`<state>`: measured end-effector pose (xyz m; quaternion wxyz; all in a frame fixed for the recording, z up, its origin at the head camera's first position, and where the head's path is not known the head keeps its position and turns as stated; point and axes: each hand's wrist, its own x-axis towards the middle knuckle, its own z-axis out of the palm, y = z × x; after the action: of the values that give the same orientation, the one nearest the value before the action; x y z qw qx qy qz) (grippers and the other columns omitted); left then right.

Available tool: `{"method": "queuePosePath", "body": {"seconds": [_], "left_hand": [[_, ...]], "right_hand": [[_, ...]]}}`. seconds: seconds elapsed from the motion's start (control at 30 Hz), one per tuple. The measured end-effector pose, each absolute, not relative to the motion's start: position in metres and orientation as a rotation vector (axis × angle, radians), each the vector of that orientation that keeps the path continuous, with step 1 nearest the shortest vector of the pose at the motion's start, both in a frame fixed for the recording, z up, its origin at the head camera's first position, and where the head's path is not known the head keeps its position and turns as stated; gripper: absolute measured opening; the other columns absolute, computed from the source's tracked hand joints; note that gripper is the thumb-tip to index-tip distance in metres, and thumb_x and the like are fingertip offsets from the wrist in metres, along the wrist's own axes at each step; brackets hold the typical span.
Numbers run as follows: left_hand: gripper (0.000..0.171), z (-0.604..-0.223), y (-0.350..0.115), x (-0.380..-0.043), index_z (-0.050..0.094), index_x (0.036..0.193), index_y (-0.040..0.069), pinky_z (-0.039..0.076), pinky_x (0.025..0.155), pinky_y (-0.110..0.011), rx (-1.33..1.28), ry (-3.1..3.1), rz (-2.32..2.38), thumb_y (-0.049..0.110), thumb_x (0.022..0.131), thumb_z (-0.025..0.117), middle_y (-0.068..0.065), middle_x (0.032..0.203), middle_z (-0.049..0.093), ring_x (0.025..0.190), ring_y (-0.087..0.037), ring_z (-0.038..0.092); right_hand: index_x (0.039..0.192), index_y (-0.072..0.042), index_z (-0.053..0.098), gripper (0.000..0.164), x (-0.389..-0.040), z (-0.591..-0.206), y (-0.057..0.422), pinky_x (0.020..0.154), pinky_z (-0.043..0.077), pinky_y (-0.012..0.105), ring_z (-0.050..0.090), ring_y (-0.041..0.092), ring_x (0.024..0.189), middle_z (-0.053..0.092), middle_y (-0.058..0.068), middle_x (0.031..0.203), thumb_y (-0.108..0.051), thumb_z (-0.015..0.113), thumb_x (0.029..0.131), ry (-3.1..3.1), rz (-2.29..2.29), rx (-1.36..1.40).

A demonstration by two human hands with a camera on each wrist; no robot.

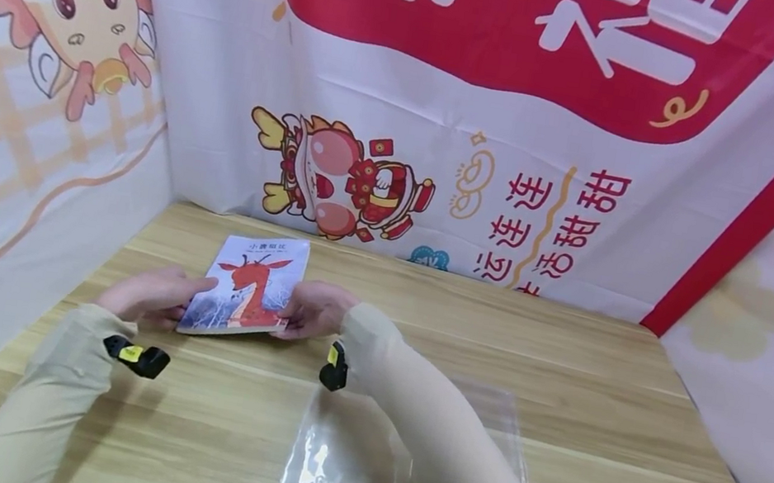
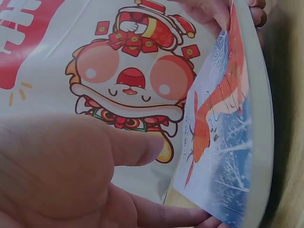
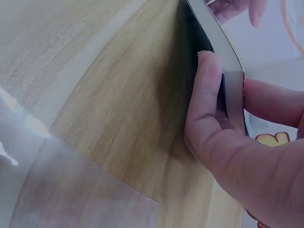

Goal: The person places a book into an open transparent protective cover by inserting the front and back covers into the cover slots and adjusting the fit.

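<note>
A thin book (image 1: 248, 288) with a red deer on a blue and white cover is held tilted over the wooden table. My right hand (image 1: 318, 311) grips its lower right corner, with the thumb (image 3: 270, 102) on the cover and curled fingers (image 3: 206, 90) underneath. At the left edge is my left hand (image 1: 157, 295). In the left wrist view its thumb (image 2: 137, 145) stands straight and off the cover, while its other fingers (image 2: 161, 214) reach to the book's edge, their tips partly hidden.
A clear plastic sleeve (image 1: 345, 469) lies flat on the table (image 1: 597, 440), partly covered by my right forearm. Printed cloth walls (image 1: 215, 82) with cartoon figures close off the back and the sides. Each wrist wears a small black camera (image 1: 140, 357).
</note>
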<state>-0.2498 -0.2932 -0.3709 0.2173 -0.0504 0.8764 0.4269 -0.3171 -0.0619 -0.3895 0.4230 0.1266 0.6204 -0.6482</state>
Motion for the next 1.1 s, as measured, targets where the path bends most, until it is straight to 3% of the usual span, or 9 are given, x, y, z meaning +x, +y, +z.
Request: {"method": "queuePosePath", "body": {"seconds": [0.3, 0.53, 0.83, 0.97, 1.1], "left_hand": [[0.047, -0.375, -0.298, -0.264, 0.047, 0.102, -0.004, 0.045, 0.057, -0.024, -0.009, 2.265, 1.367, 0.043, 0.102, 0.040, -0.001, 0.077, 0.051, 0.063, -0.009, 0.047], [0.052, -0.379, -0.296, -0.267, 0.038, 0.122, -0.014, 0.052, 0.076, -0.036, -0.005, 2.150, 1.475, 0.035, 0.104, 0.038, -0.011, 0.093, 0.062, 0.081, -0.018, 0.063], [0.033, -0.379, -0.298, -0.264, 0.050, 0.113, -0.012, 0.054, 0.065, -0.030, -0.021, 2.168, 1.448, 0.018, 0.101, 0.048, -0.011, 0.087, 0.067, 0.072, -0.019, 0.066], [0.032, -0.380, -0.297, -0.263, 0.050, 0.110, -0.013, 0.054, 0.063, -0.030, -0.013, 2.191, 1.413, 0.018, 0.100, 0.049, -0.011, 0.086, 0.067, 0.071, -0.019, 0.066], [0.031, -0.382, -0.294, -0.264, 0.051, 0.109, -0.014, 0.054, 0.063, -0.031, 0.010, 2.211, 1.394, 0.016, 0.100, 0.050, -0.012, 0.084, 0.067, 0.069, -0.019, 0.067]], "right_hand": [[0.114, 0.003, 0.049, 0.029, -0.320, -0.385, -0.041, 0.081, 0.050, 0.036, 0.059, 0.030, 0.093, 0.059, 0.022, 0.107, 0.009, 0.049, 0.085, 1.374, -1.660, 0.286], [0.116, 0.006, 0.049, 0.029, -0.323, -0.384, -0.026, 0.087, 0.048, 0.036, 0.060, 0.030, 0.089, 0.060, 0.023, 0.107, 0.005, 0.049, 0.087, 1.340, -1.571, 0.154], [0.119, 0.001, 0.047, 0.035, -0.316, -0.387, -0.028, 0.084, 0.049, 0.039, 0.061, 0.029, 0.092, 0.060, 0.020, 0.111, -0.005, 0.054, 0.085, 1.429, -1.560, 0.064], [0.118, -0.002, 0.049, 0.033, -0.313, -0.390, -0.034, 0.080, 0.051, 0.038, 0.062, 0.028, 0.093, 0.060, 0.019, 0.109, -0.012, 0.059, 0.089, 1.490, -1.591, 0.146], [0.116, -0.001, 0.051, 0.029, -0.314, -0.394, -0.034, 0.079, 0.051, 0.038, 0.061, 0.028, 0.096, 0.061, 0.018, 0.108, -0.009, 0.060, 0.090, 1.524, -1.611, 0.197]]}}
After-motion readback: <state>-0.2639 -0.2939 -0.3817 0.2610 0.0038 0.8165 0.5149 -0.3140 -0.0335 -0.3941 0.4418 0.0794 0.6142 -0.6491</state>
